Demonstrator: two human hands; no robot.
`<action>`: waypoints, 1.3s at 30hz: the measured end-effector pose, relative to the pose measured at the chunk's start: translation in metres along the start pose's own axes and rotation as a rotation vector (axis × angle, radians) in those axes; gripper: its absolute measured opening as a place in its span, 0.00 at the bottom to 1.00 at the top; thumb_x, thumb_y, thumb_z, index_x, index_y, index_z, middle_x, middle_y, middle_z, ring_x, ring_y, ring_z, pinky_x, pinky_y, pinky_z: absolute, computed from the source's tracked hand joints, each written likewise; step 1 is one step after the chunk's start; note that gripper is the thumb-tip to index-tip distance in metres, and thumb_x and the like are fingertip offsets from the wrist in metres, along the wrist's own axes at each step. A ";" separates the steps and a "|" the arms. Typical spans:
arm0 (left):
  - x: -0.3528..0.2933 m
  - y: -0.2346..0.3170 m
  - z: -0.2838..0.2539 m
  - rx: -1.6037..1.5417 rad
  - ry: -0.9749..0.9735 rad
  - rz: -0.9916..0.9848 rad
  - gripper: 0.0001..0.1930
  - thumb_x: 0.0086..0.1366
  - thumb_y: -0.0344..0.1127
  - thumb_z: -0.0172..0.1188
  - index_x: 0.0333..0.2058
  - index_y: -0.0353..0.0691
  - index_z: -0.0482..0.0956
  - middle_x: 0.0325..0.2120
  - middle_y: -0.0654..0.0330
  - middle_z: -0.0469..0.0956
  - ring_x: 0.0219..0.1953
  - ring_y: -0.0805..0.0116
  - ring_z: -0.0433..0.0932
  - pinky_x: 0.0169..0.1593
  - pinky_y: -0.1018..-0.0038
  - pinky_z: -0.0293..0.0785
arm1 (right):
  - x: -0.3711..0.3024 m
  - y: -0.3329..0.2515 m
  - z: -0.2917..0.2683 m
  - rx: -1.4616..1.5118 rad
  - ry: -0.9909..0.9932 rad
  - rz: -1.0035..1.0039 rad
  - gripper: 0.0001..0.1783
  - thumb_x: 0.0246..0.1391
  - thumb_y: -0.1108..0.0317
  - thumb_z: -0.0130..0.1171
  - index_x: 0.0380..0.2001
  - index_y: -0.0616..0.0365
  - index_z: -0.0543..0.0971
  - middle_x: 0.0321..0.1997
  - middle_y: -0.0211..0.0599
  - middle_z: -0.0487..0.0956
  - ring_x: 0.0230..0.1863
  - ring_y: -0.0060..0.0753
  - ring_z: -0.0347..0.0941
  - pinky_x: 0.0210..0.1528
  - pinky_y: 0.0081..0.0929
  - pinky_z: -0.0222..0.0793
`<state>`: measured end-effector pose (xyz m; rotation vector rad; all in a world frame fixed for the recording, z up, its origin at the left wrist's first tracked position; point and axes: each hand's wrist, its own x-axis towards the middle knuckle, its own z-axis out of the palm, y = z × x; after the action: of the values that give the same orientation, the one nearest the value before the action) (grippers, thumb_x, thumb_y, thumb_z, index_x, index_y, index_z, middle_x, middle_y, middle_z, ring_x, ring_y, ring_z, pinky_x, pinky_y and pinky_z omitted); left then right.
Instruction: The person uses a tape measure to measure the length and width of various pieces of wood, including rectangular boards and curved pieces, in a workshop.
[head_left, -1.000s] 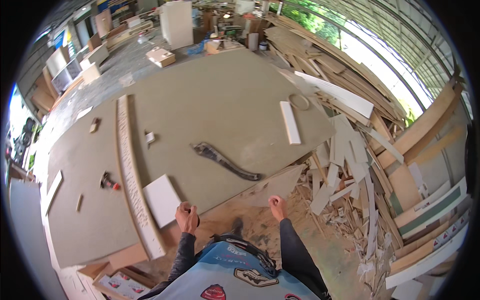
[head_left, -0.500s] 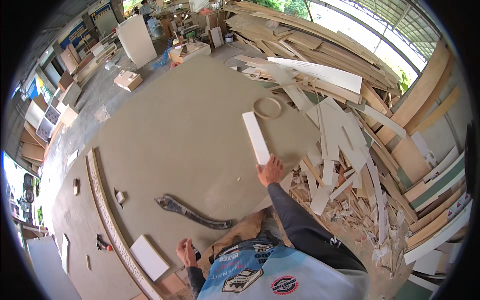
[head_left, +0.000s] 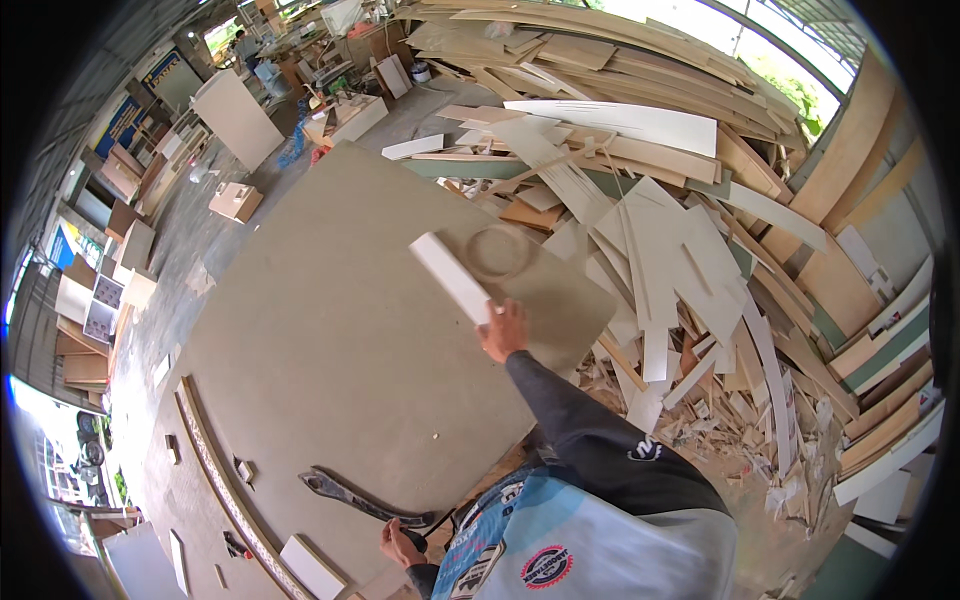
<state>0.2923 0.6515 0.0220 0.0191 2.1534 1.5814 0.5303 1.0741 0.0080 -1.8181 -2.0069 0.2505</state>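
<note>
My right hand point(head_left: 503, 331) grips the near end of a narrow white board strip point(head_left: 450, 275), which slants up and left over the large grey-brown panel point(head_left: 340, 320). Just right of the strip lies a thin tan ring point(head_left: 499, 252), its outline smeared. My left hand point(head_left: 402, 547) is low, by my shirt, with its fingers curled; something dark shows beside them, too hidden to name. Close to that hand lies a long, dark, curved tool point(head_left: 360, 497) on the panel's near part.
At left on the panel are a long pale patterned strip point(head_left: 225, 480), a small white board point(head_left: 312, 567) and small blocks. Heaped offcuts point(head_left: 660, 270) crowd the right side, with stacked boards point(head_left: 600, 50) behind. A white cabinet point(head_left: 238, 118) stands at far left.
My right hand has carried the white strip farther out and left, and the strip slants more to the left. My left hand has come nearer the dark curved tool. The whole view has shifted.
</note>
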 end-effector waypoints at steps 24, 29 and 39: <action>-0.048 -0.016 0.012 0.063 0.355 -0.052 0.13 0.55 0.36 0.64 0.35 0.32 0.83 0.25 0.62 0.79 0.27 0.76 0.74 0.32 0.78 0.69 | 0.082 0.312 0.001 0.334 0.229 0.655 0.26 0.54 0.51 0.55 0.43 0.64 0.79 0.53 0.54 0.74 0.50 0.54 0.73 0.53 0.45 0.69; -0.069 -0.037 -0.004 0.035 0.438 -0.111 0.14 0.53 0.36 0.63 0.34 0.31 0.83 0.24 0.60 0.80 0.27 0.75 0.75 0.33 0.77 0.71 | 0.077 0.244 -0.031 0.262 0.281 0.709 0.19 0.54 0.57 0.53 0.44 0.58 0.78 0.53 0.49 0.73 0.52 0.52 0.71 0.50 0.48 0.68; -0.024 -0.026 -0.129 0.258 0.735 -0.091 0.17 0.51 0.38 0.64 0.36 0.31 0.82 0.27 0.52 0.82 0.31 0.62 0.81 0.41 0.71 0.75 | -0.037 -0.036 0.017 0.601 0.057 -0.100 0.15 0.52 0.72 0.55 0.45 0.62 0.76 0.47 0.45 0.75 0.41 0.39 0.75 0.41 0.33 0.72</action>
<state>0.2725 0.5196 0.0371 -0.6628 2.8407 1.3724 0.4927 1.0359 0.0008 -1.3252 -1.7258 0.6796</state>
